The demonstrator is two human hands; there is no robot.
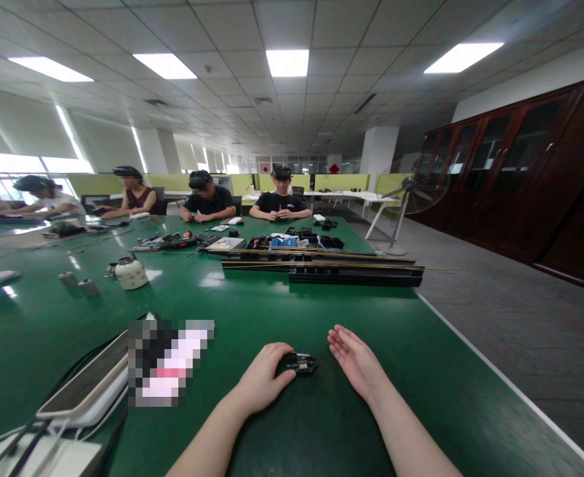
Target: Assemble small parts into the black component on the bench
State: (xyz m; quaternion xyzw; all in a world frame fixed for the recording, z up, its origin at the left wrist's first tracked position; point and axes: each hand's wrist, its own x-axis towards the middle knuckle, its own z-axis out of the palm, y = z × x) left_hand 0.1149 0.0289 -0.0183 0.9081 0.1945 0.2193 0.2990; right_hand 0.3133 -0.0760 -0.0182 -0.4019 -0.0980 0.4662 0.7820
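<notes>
My left hand (264,377) curls around a small black part (301,362) on the green table (282,305), while my right hand (354,358) rests open and empty just beside it.

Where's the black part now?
Head view, low centre: the black part lies on the table, held by the left hand, right hand open beside it.
</notes>
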